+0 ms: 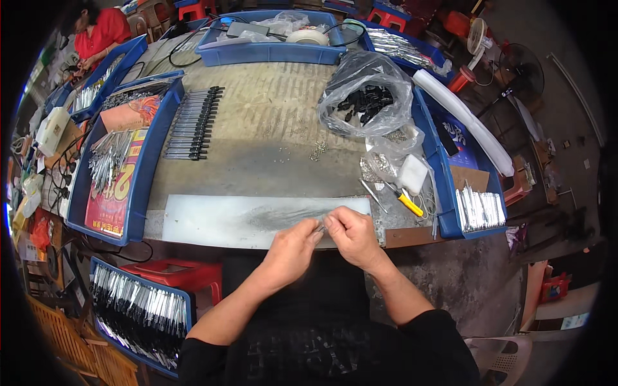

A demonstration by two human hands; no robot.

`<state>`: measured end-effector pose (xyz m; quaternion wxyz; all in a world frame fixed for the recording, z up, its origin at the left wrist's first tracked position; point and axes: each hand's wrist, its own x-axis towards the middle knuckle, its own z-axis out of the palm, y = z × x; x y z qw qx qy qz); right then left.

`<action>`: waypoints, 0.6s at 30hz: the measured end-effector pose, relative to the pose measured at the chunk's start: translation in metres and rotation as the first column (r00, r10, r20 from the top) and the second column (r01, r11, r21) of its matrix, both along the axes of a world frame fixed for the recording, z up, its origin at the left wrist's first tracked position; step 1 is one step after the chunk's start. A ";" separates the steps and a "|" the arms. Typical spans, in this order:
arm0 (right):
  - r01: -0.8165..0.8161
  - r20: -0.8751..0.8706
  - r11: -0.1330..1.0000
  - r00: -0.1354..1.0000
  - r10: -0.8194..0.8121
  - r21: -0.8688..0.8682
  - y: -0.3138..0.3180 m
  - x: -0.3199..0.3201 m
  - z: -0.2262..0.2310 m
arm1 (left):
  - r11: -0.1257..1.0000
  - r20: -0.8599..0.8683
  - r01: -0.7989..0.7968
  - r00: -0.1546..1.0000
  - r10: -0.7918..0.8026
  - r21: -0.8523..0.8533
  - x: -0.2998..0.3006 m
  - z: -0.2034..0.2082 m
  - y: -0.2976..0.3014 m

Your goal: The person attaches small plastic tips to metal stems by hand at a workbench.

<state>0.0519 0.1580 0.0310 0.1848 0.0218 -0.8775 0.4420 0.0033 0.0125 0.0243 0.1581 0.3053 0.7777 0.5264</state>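
My left hand (293,252) and my right hand (355,237) meet over the near edge of a white board (206,219). Fingers and thumbs of both are pinched close together around something small, mostly hidden, that I cannot make out. Dark smudges mark the board beside them. At the left of the table lies a row of slender clear-and-black rods (193,125), side by side. Small metal bits (318,152) are scattered mid-table. To the right are a yellow-handled tool (410,204), a white block (412,174) and an open plastic bag (367,67) of black parts.
A blue tray (145,186) holding thin metal pieces stands left; another blue tray (450,209) with silvery strips stands right, under a white roll (463,122). A blue bin (270,56) is at the back. Below left sit a red stool (180,273) and a filled crate (138,315). Another person (106,32) sits far left.
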 end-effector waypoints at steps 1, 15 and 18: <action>0.069 0.015 0.996 0.998 -0.068 -0.065 -0.001 -0.002 -0.002 | 0.993 -0.278 -0.068 0.956 0.093 0.098 0.000 -0.011 0.007; 0.218 0.000 0.943 0.974 -0.225 0.250 0.114 -0.120 0.013 | 0.980 -0.747 -0.186 0.660 0.075 -0.065 -0.048 -0.030 0.010; 0.209 -0.010 0.856 0.973 -0.231 0.473 0.152 -0.157 0.008 | 0.984 -0.712 -0.169 0.697 0.083 -0.051 -0.047 -0.034 0.010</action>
